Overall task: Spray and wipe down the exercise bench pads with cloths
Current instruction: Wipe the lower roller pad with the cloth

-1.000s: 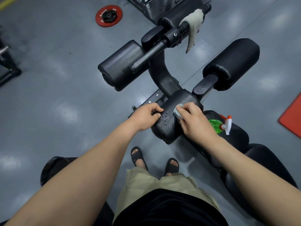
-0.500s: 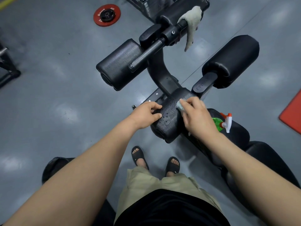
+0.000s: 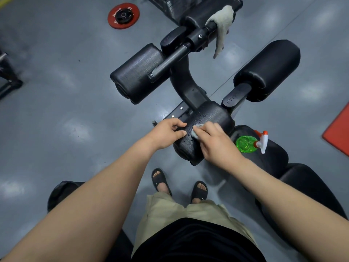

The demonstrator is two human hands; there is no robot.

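A black roller pad (image 3: 209, 118), wet with droplets, lies just in front of me on the bench frame. My right hand (image 3: 217, 142) presses a small pale cloth (image 3: 196, 129) onto the pad's top. My left hand (image 3: 168, 132) grips the pad's left end with curled fingers. Two more black roller pads sit farther out, one left (image 3: 136, 74) and one right (image 3: 272, 69). A green spray bottle (image 3: 247, 143) with a white and orange trigger lies on the seat pad (image 3: 273, 157) to the right. A second, whitish cloth (image 3: 221, 25) hangs over the bar at the top.
A red weight plate (image 3: 123, 15) lies on the grey floor at the upper left. A red mat edge (image 3: 338, 133) shows at the right. Another black machine part (image 3: 7, 72) is at the left edge. My sandalled feet (image 3: 179, 184) stand beside the bench.
My right hand has slid the cloth leftward across the pad, closer to my left hand. The left hand has kept its grip on the pad's end.
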